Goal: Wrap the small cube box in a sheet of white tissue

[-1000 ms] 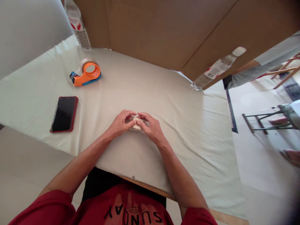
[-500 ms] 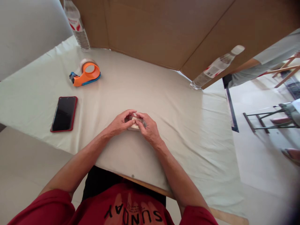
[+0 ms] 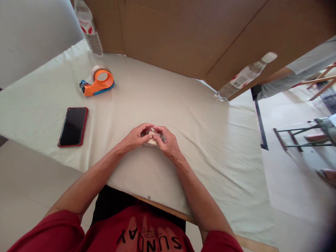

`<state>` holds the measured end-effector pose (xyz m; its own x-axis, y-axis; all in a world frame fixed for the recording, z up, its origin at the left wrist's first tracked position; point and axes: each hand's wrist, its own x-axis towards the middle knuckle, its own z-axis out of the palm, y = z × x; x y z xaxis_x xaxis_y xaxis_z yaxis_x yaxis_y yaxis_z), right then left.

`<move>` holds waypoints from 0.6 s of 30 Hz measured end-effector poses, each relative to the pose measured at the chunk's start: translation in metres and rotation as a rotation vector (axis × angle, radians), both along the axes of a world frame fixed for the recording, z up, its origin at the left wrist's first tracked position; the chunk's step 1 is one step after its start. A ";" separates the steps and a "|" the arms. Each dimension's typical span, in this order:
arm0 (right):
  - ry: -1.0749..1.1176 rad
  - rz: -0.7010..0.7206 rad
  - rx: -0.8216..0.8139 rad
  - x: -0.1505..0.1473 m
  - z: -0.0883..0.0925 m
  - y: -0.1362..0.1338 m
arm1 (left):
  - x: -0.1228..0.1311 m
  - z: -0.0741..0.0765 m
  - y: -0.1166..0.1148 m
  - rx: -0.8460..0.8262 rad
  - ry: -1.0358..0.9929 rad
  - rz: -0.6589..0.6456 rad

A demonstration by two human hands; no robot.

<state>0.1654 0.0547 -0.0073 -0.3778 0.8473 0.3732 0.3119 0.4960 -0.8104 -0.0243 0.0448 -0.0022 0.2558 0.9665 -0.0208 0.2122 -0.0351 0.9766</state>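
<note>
A small pale, box-like object (image 3: 152,141) rests low over the cloth near the table's front edge, between my two hands. My left hand (image 3: 137,135) curls round its left end, with the thumb on top. Round its right end bends my right hand (image 3: 167,141), its thumb meeting the left thumb over the middle. The fingertips of both hands nearly touch at the far side. Fingers cover much of the object, so its details are too small to tell.
A phone (image 3: 73,126) and an orange tape dispenser (image 3: 99,83) lie at the left. Water bottles (image 3: 90,33) (image 3: 243,79) stand by a cardboard panel (image 3: 168,35). A person's arm (image 3: 275,76) and a folding stool (image 3: 301,134) are at the right.
The whole view has shifted very slightly. Both hands keep nearly the same hold on the small object, with the right fingers a little changed.
</note>
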 end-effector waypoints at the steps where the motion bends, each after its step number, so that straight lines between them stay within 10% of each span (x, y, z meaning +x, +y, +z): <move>1: 0.011 -0.015 0.016 -0.001 -0.001 -0.001 | 0.000 0.000 0.000 0.001 -0.001 0.005; 18: 0.139 -0.049 -0.164 0.002 -0.011 -0.001 | 0.001 0.004 -0.001 0.005 0.011 0.023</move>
